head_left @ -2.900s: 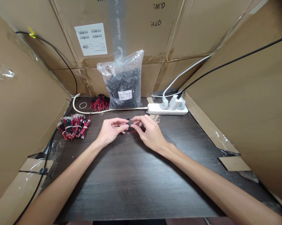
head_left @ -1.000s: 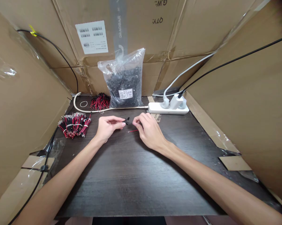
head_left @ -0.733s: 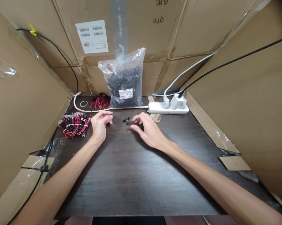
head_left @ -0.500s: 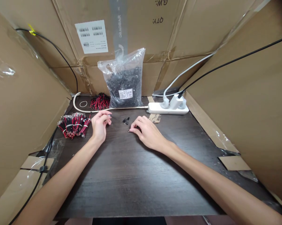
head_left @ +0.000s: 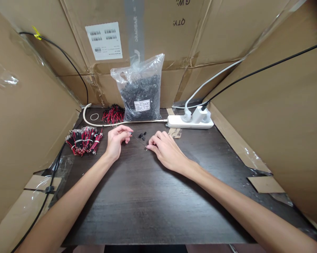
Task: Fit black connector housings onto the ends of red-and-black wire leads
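Observation:
My left hand [head_left: 115, 142] is closed in a pinch, with a small grey bit at its fingertips. From there a thin dark wire [head_left: 138, 140] slants down to the right. My right hand [head_left: 163, 149] pinches around the lower end of this wire, where a tiny shiny tip [head_left: 147, 149] shows. The rest of its grip is hidden by the fingers. Several small black plastic pieces [head_left: 142, 136] lie on the dark table [head_left: 148, 196] between the hands, just beyond the wire.
Bundled red and black wires [head_left: 83, 140] lie left; a looser wire pile [head_left: 113, 114] sits behind. A clear bag [head_left: 141, 91] of black parts stands against the cardboard wall [head_left: 213, 31]. A white power strip [head_left: 190, 122] with plugs is back right, its cable [head_left: 148, 121] running left.
My left hand has moved slightly right, toward my right hand. The thin dark wire now spans the gap to my right fingertips. My right hand stays almost in place.

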Demonstrator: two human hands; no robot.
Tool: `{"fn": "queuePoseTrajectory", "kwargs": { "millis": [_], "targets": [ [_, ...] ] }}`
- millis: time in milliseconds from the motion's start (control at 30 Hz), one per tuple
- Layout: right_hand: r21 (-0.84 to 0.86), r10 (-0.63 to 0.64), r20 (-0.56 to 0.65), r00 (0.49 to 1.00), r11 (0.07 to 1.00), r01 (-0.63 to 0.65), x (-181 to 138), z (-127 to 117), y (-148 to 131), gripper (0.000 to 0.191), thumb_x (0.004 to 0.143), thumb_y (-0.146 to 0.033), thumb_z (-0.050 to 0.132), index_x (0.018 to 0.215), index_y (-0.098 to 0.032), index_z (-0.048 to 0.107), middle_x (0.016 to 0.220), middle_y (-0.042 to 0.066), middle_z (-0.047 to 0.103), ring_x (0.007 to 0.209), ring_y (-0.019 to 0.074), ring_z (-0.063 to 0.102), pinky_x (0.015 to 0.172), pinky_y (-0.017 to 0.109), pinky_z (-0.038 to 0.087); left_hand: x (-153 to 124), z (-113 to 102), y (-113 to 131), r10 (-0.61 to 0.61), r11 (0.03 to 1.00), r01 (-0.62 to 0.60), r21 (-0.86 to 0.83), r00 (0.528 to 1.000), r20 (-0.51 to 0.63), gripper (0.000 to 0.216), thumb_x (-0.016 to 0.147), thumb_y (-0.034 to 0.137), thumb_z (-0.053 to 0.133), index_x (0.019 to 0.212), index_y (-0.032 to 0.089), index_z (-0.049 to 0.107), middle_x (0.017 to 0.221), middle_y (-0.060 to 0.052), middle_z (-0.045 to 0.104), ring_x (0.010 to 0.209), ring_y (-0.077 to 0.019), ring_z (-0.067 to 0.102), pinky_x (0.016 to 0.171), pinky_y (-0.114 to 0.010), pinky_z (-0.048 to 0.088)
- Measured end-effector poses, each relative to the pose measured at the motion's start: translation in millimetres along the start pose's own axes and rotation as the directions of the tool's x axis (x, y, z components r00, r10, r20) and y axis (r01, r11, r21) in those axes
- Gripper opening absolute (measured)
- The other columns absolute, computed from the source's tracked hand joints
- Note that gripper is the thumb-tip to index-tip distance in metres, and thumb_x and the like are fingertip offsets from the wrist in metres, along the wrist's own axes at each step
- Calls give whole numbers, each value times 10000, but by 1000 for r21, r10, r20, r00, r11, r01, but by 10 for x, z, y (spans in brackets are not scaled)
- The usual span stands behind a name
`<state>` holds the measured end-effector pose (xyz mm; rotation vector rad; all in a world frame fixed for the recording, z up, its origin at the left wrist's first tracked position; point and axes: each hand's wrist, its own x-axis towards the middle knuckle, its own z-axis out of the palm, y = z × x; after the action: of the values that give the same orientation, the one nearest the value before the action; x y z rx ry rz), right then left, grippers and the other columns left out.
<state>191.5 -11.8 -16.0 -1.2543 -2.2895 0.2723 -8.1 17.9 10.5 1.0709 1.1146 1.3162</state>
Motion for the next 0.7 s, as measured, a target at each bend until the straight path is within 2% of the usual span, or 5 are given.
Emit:
{"fn": "queuePoseTrajectory", "kwargs": {
  "millis": [300, 433, 533, 600, 700],
  "targets": [
    [-8, 31, -31, 999, 999, -32, 1, 25, -8, 163, 992, -218, 500, 830, -199, 505, 919, 73, 614, 839, 235, 507, 739, 353, 365, 16, -46, 27, -59, 998, 63, -31, 992, 113, 176, 542, 199, 747, 701, 133, 713, 620, -15, 604, 518, -99, 510, 498, -235, 367],
    [88, 94, -146, 985, 993, -82, 18, 18, 3, 159, 987, -181, 475, 831, -208, 468, 805, 41, 624, 710, 201, 532, 704, 327, 373, 0, -62, 33, -93, 996, 91, 18, 958, 270, 155, 574, 204, 764, 700, 129, 714, 611, -17, 618, 503, -113, 541, 510, -256, 427],
    [153, 97, -203, 974, 986, -67, 15, -3, 2, 117, 988, -198, 463, 876, -214, 490, 765, 33, 644, 639, 188, 541, 667, 311, 394, -21, -50, 10, -85, 994, 57, 88, 930, 358, 176, 610, 221, 790, 748, 129, 731, 626, -21, 642, 522, -129, 578, 539, -278, 486],
    [199, 85, -212, 974, 979, -42, 8, -11, -3, 90, 982, -178, 455, 931, -213, 520, 772, 33, 665, 669, 191, 594, 683, 313, 426, -27, -36, -14, -75, 992, 33, 121, 928, 364, 195, 627, 231, 801, 780, 127, 740, 634, -30, 661, 539, -133, 596, 558, -281, 513],
    [287, 44, -204, 978, 958, 16, 6, -4, -9, 174, 975, -122, 408, 1029, -203, 552, 897, 63, 699, 811, 200, 674, 731, 325, 482, -24, -16, -47, -53, 990, 6, 143, 945, 323, 224, 633, 245, 814, 810, 126, 748, 656, -44, 687, 558, -139, 618, 574, -283, 534]
  ]
}}
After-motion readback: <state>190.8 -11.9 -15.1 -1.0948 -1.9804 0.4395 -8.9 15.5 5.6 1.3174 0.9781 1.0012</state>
